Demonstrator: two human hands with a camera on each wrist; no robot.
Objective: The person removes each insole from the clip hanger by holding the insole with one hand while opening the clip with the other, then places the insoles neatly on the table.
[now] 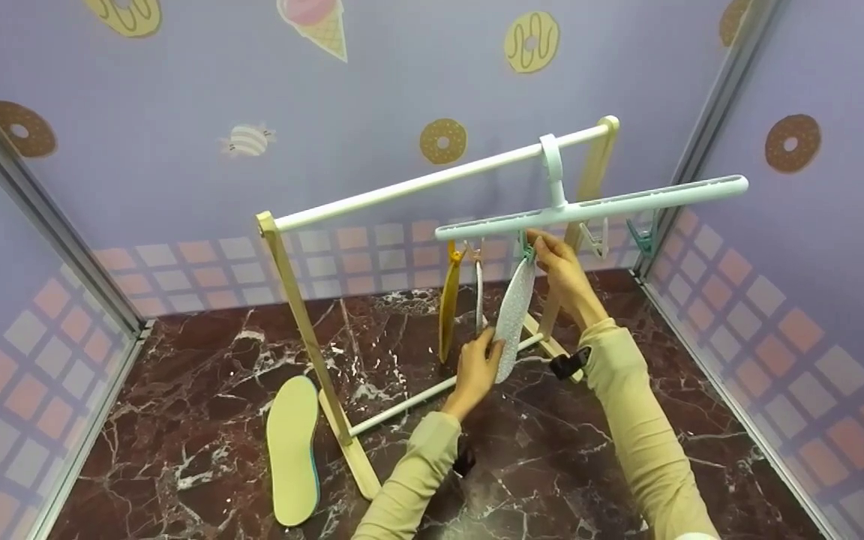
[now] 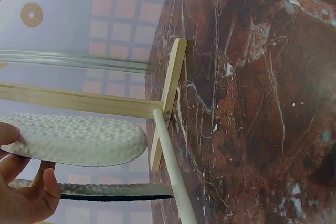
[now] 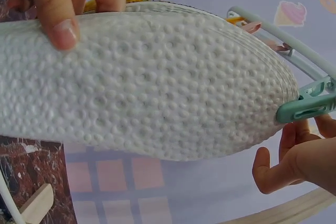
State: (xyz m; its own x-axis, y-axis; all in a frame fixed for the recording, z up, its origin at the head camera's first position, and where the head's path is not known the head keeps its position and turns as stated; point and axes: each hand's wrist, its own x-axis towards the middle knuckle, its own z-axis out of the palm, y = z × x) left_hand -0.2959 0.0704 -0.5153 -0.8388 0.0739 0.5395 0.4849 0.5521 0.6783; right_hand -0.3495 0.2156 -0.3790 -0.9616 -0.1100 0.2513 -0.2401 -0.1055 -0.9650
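Observation:
A white, bumpy-surfaced insole [image 3: 157, 82] hangs from a green clip [image 3: 304, 107] under the pale hanger [image 1: 589, 214]. My left hand [image 1: 475, 371] pinches this insole near its lower end, thumb on one face and fingers on the other. Up at the clip is my right hand [image 1: 563, 274]; in the right wrist view its fingers lie loosely bent beside the clip, and the thumb stands apart from it. The clip bites the insole's upper end. Just left hang another pale insole [image 1: 479, 296] with a dark side and a yellow-orange insole [image 1: 448, 311].
The hanger hooks over the white top bar [image 1: 409, 184] of a wooden-legged rack [image 1: 293, 300]. A white clip [image 1: 595, 238] and another green clip [image 1: 643, 236] hang on its right half. A pale yellow insole [image 1: 292, 450] lies on the dark marbled surface [image 1: 199, 427], left of the rack.

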